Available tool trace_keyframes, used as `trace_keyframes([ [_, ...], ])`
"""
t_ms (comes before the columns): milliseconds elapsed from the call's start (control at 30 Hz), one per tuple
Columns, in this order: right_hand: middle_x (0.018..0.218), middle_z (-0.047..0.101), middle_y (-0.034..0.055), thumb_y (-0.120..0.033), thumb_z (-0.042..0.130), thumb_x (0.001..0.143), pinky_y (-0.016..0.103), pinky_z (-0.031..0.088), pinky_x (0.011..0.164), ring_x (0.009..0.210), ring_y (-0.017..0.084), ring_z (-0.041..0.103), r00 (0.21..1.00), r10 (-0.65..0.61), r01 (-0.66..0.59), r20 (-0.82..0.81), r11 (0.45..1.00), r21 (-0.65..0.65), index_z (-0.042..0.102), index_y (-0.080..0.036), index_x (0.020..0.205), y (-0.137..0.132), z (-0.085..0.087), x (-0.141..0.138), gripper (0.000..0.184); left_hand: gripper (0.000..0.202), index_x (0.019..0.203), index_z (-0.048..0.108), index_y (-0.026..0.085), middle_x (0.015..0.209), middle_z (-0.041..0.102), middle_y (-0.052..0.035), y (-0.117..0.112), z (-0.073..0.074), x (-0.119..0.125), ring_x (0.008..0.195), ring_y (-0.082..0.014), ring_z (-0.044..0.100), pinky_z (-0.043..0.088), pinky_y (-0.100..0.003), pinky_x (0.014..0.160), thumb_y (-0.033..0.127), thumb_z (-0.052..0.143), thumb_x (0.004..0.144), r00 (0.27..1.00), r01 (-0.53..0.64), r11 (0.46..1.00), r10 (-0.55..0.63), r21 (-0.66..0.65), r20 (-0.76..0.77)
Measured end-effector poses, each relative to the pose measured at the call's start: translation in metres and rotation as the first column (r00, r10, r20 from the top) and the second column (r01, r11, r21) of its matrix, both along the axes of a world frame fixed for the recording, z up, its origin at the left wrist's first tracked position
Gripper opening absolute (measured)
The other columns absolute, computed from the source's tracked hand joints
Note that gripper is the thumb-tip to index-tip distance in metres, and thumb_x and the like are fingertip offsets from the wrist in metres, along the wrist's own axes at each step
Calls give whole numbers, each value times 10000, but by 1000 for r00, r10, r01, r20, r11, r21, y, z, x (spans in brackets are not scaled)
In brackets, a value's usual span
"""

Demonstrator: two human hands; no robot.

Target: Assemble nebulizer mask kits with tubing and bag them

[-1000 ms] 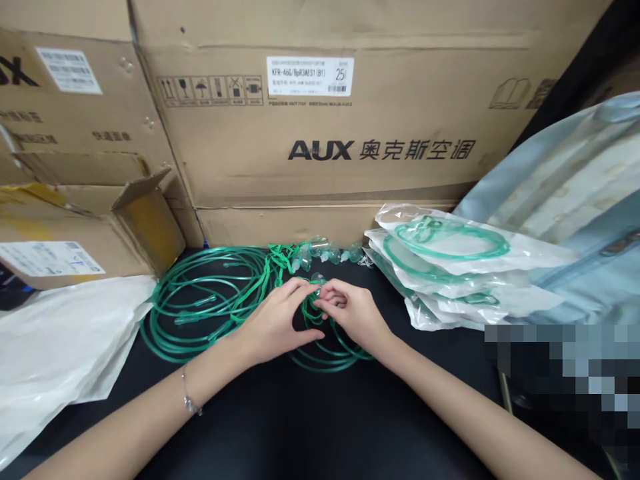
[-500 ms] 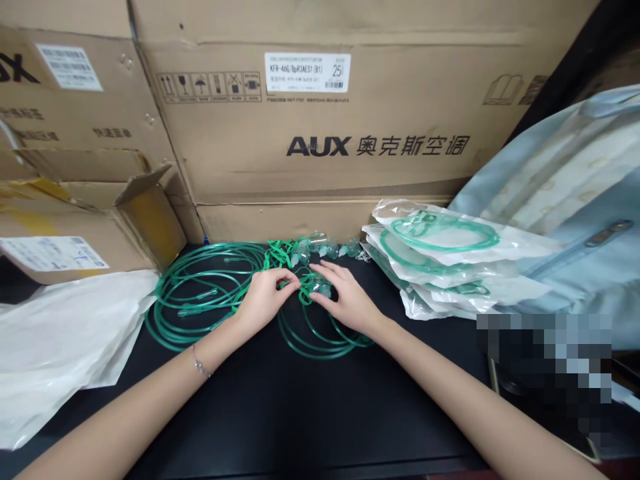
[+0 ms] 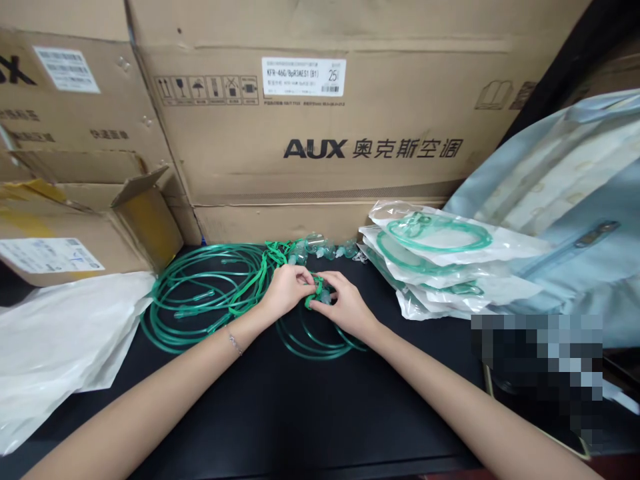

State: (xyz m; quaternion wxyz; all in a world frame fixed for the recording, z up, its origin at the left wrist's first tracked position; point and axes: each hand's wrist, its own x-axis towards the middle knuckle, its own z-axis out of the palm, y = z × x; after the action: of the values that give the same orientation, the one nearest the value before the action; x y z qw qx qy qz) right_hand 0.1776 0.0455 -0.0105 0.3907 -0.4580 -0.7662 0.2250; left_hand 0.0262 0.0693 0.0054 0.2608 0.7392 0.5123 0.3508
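My left hand (image 3: 286,292) is closed, its thumb and index finger pinching a bunched green elastic strap (image 3: 311,304). My right hand (image 3: 351,308) curls around the other side of a small clear-green mask (image 3: 326,296), thumb and fingertips against the strap and mask. Much of the mask is hidden by the fingers. Beneath both hands lies a loose coil of green tubing (image 3: 311,355) on the black table. To the left, close to my left forearm, is a larger heap of coiled green tubing (image 3: 161,303) with green straps (image 3: 254,288) across it.
Several clear masks (image 3: 320,245) line the back, against a large cardboard box (image 3: 310,180). On the right, white-backed packets (image 3: 450,243) of coiled tubing are stacked beside a light-blue bag (image 3: 575,267). White pouches (image 3: 65,340) and an opened carton (image 3: 100,227) sit left.
My left hand has shifted right, closer to my right hand. The strap, looser before, is now bunched between the fingers, and my right fingers have drawn in around it.
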Motion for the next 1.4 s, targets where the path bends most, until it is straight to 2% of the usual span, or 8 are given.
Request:
trace_keyframes([
  [200, 1020, 582, 72, -131, 613, 664, 332, 504, 783, 939, 197, 585, 1000, -11, 12, -27, 999, 36, 603, -193, 1022, -1, -1, -1, 363, 180, 829, 715, 187, 880, 725, -13, -3, 17, -20, 831, -160, 658, 494, -248, 759, 136, 603, 696, 941, 333, 935, -338, -126, -16],
  [333, 1019, 595, 85, -145, 589, 693, 312, 514, 745, 931, 200, 592, 998, -24, 24, -56, 1000, 1, 617, -177, 1022, -3, -1, -3, 331, 174, 840, 713, 205, 897, 712, -14, -5, 23, -25, 875, -153, 637, 459, -257, 831, 129, 589, 744, 871, 438, 897, -405, 66, -277],
  [467, 1072, 574, 91, -140, 558, 709, 282, 525, 691, 945, 194, 589, 996, 38, -42, -76, 997, -60, 611, -191, 1067, -7, 2, -3, 366, 120, 789, 712, 202, 818, 650, -38, -8, 15, -21, 835, -180, 586, 445, -287, 767, 183, 597, 760, 889, 343, 914, -241, 215, -390],
  [733, 1198, 539, 98, -292, 493, 823, 293, 521, 753, 1079, 200, 539, 982, 156, -167, -109, 981, -101, 519, -217, 1233, -11, 5, 2, 418, 120, 651, 644, 165, 693, 546, -13, -20, 4, -7, 640, -147, 519, 390, -256, 592, 156, 547, 722, 947, 88, 978, -23, 188, -322],
  [867, 1146, 605, 65, -267, 535, 807, 320, 499, 839, 1082, 195, 550, 977, 108, -130, -182, 985, -116, 625, -244, 1101, -6, 3, 1, 308, 99, 646, 645, 159, 655, 575, 0, -17, 8, -9, 613, -124, 523, 393, -231, 588, 165, 564, 704, 958, 102, 990, -73, 93, -279],
  [1033, 1100, 637, 77, -209, 643, 712, 333, 491, 854, 1022, 205, 587, 975, 31, -65, -219, 987, -150, 644, -202, 1066, -4, 2, -1, 354, 48, 685, 666, 166, 588, 617, 25, -5, 26, -27, 568, -108, 556, 409, -197, 548, 203, 649, 660, 942, 203, 976, -215, -73, -257],
  [1233, 1106, 635, 87, -201, 651, 692, 360, 495, 856, 1013, 215, 598, 947, 5, -78, -320, 973, -215, 622, -175, 1062, -4, 1, -2, 372, 278, 866, 632, 135, 833, 664, -46, -5, 36, -33, 693, -148, 590, 429, -241, 635, 277, 691, 635, 960, 122, 992, -125, -29, -249],
  [1400, 1056, 648, 80, -233, 652, 685, 334, 521, 804, 954, 201, 622, 874, -65, -127, -481, 926, -357, 620, -166, 1009, -1, 2, -1, 332, 298, 911, 684, 156, 747, 686, -39, -13, 34, -23, 693, -164, 616, 436, -234, 636, 360, 652, 696, 939, 205, 978, -207, -35, -277],
])
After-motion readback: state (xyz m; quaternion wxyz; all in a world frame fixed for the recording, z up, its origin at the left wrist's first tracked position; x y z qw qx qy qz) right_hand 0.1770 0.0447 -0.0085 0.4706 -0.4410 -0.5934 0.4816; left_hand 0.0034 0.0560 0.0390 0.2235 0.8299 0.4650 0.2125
